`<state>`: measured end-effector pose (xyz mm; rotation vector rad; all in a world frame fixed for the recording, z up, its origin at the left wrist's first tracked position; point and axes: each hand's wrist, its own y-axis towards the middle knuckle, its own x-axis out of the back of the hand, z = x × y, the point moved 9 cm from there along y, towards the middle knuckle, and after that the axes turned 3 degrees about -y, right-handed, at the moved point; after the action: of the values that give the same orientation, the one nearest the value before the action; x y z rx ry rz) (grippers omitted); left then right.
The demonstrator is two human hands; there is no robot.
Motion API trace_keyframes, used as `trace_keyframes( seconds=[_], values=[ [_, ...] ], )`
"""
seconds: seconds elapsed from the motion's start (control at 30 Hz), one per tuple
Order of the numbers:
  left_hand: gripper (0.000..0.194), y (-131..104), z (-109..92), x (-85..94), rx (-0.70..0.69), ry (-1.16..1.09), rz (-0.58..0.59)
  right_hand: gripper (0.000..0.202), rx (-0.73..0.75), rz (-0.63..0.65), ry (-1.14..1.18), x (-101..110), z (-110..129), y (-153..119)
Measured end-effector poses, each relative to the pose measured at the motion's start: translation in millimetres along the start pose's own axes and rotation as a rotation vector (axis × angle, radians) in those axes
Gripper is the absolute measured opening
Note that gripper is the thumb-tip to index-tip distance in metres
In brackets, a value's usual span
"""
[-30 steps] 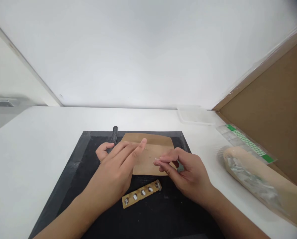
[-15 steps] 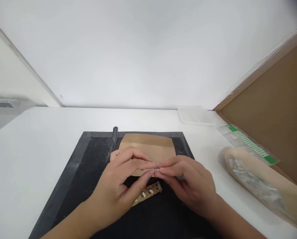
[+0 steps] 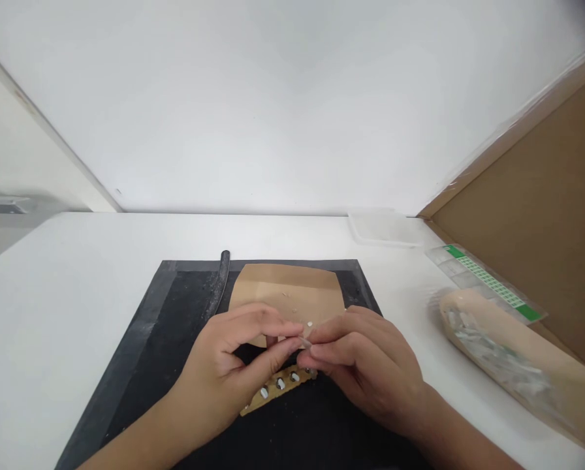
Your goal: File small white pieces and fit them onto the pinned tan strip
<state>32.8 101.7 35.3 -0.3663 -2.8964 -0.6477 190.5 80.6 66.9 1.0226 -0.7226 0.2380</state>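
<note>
My left hand (image 3: 238, 359) and my right hand (image 3: 371, 365) meet over the black mat (image 3: 140, 365), both closed in a pinch. Between their fingertips is a small translucent piece (image 3: 305, 342), too small to name for certain. Beneath the fingers lies a tan strip (image 3: 273, 386) with a row of dark holes holding white bits, partly covered by my left hand. Just beyond the fingertips, a tiny white piece (image 3: 309, 324) shows against a brown paper sheet (image 3: 287, 281), whose near edge my hands hide.
A black curved bar (image 3: 222, 277) lies at the mat's far left. To the right are a brown tray of clear plastic scraps (image 3: 498, 359), a clear compartment box with a green label (image 3: 493, 284) and a shallow clear lid or tray (image 3: 385, 228). A cardboard panel (image 3: 532, 183) stands at right.
My fingertips have shifted slightly and the translucent piece is now tilted between them. A tiny white piece now shows beyond the fingertips, and more of the tan strip is uncovered.
</note>
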Motion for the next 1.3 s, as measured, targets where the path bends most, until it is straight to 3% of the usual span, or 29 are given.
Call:
trace_keyframes(
  seconds=[0.13, 0.33, 0.53, 0.67, 0.77, 0.87, 1.1, 1.3],
  values=[
    [0.016, -1.7, 7.0, 0.5, 0.085, -0.043, -0.02, 0.018, 0.069, 0.057, -0.024, -3.8, 5.0, -0.2],
    [0.021, -1.2, 5.3, -4.4, 0.082, -0.118, 0.029, 0.009, 0.137, 0.124, -0.102, -4.2, 16.0, 2.9],
    [0.019, -6.8, 19.3, -0.4, 0.17, -0.116, -0.033, 0.017, 0.196, 0.132, -0.22, -2.0, 29.4, 9.3],
    [0.027, -10.4, 28.6, -4.6, 0.259, -0.231, 0.002, 0.009, 0.155, 0.062, -0.142, -0.8, 22.3, 4.6],
    [0.024, -11.1, 30.6, -5.0, 0.305, -0.273, 0.004, 0.033, 0.044, -0.035, -0.072, 1.6, 9.7, 1.8],
    [0.027, -10.3, 30.0, -5.6, 0.326, -0.283, 0.012, 0.043, -0.074, -0.086, -0.033, 1.6, -0.2, 0.8],
    [0.031, -9.2, 25.3, -4.6, 0.295, -0.3, 0.003, 0.027, -0.091, -0.057, -0.022, -0.2, 3.5, 2.0],
    [0.025, -6.8, 22.0, 1.9, 0.196, -0.122, 0.012, 0.028, -0.107, -0.05, 0.024, -1.4, 1.6, 3.5]
  ],
)
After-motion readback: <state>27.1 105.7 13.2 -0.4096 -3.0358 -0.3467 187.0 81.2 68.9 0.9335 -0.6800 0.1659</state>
